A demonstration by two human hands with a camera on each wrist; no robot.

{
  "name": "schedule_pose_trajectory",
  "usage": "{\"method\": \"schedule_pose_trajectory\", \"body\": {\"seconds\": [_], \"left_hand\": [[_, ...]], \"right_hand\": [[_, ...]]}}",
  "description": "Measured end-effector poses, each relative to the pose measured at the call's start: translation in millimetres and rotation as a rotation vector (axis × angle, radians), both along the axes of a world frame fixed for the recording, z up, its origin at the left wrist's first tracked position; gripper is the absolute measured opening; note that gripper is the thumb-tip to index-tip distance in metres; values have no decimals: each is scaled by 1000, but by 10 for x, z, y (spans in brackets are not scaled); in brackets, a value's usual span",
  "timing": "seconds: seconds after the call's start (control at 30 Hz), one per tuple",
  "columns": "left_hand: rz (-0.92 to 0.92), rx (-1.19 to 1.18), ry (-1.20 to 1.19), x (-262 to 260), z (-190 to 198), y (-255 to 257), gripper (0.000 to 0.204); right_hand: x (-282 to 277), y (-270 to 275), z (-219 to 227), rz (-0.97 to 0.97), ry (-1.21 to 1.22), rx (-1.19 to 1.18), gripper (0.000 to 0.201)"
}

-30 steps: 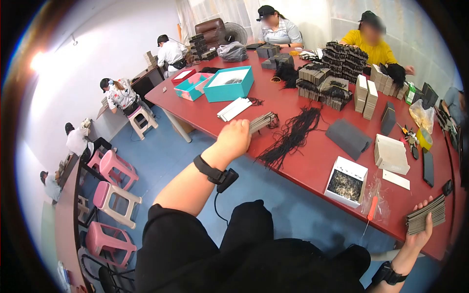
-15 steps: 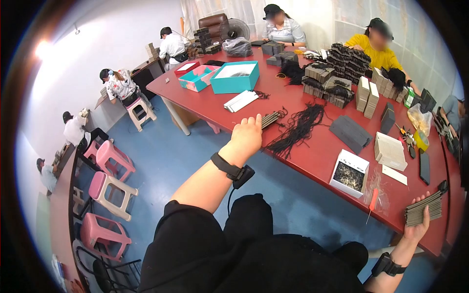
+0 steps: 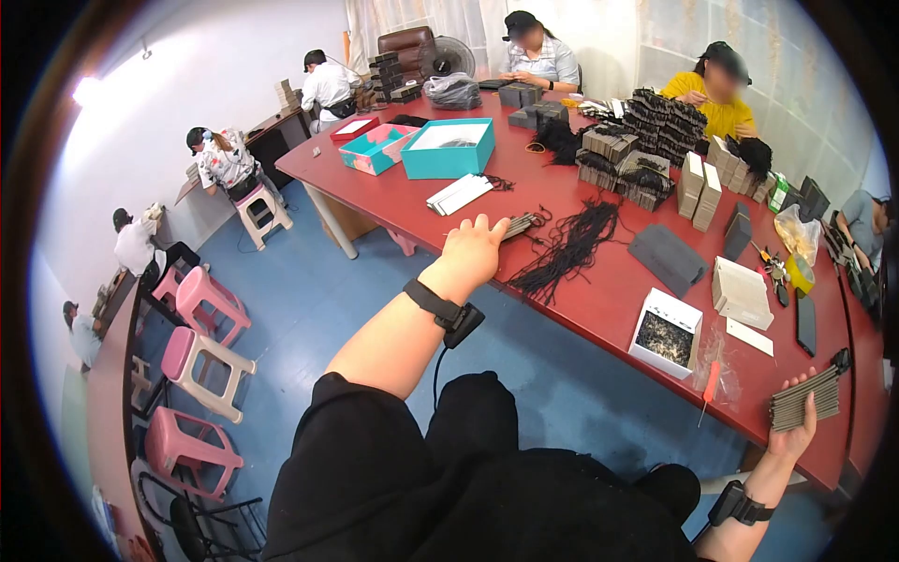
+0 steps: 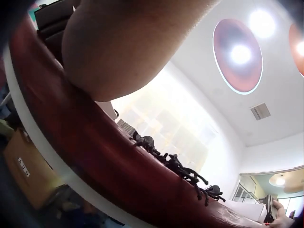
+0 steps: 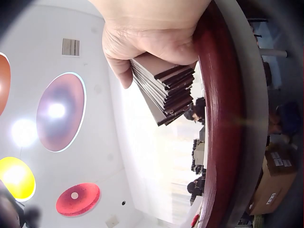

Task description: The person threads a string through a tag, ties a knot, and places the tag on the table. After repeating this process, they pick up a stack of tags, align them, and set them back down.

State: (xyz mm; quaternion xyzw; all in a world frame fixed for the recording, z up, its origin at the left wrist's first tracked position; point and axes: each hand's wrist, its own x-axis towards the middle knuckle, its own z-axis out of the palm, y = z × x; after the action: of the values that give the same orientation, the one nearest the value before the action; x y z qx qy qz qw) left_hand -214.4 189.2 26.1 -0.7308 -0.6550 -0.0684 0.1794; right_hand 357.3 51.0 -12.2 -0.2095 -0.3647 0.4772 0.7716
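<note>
My left hand (image 3: 471, 251) is at the near edge of the red table, its back facing up. Past its fingers shows the end of a small stack of grey cards (image 3: 519, 227) with black strings; the hand hides the near end, and I cannot tell whether the fingers grip it. A bundle of black cords (image 3: 571, 248) is spread just right of it. At far right, my right hand (image 3: 794, 417) grips a thick stack of grey-brown cards (image 3: 807, 399). Its layered edges fan out beyond the palm in the right wrist view, with the thumb along one side.
A white box (image 3: 666, 330) with dark and pale bits stands near the front edge, beside an orange-handled tool (image 3: 711, 382). Further back are white cards (image 3: 459, 195), a teal box (image 3: 449, 150) and tall piles of corded cards (image 3: 623, 169). Two people sit across the table.
My left hand has brought its card stack down to the tabletop, and its fingers look more spread than before. The right hand still holds its cards with little movement.
</note>
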Motion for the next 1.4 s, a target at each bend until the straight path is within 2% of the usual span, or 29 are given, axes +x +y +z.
{"method": "schedule_pose_trajectory", "body": {"seconds": [0.37, 0.47, 0.63, 0.77, 0.83, 0.9, 1.03, 1.13, 1.27, 1.4], "left_hand": [[-49, 13, -42, -59, -31, 65, 51], [11, -57, -72, -61, 28, 127, 46], [48, -164, -289, -206, 137, 333, 39], [46, -37, -156, -211, -26, 420, 40], [60, -23, -176, -235, -25, 430, 40], [-50, 21, -322, -344, -8, 452, 40], [-183, 101, -330, -500, -89, 525, 39], [-142, 55, -318, -600, -119, 616, 38], [-157, -64, -365, -689, 56, 695, 38], [-207, -80, -400, -787, 50, 767, 38]], "right_hand": [[-15, -4, 9, 2, -4, 1, 47], [26, 8, -24, 37, -25, 26, 47], [-29, -5, 9, 7, 7, -6, 48], [-21, 13, -9, -4, 10, 6, 48], [-15, 7, -14, 4, 2, 8, 48], [-20, 2, -5, -3, 1, 0, 48], [-3, 8, -17, 27, -29, 12, 46], [-50, -13, 0, -21, -3, -12, 46], [-73, -11, 17, -41, 5, -15, 47], [-42, -1, -5, -8, -18, -17, 48]]}}
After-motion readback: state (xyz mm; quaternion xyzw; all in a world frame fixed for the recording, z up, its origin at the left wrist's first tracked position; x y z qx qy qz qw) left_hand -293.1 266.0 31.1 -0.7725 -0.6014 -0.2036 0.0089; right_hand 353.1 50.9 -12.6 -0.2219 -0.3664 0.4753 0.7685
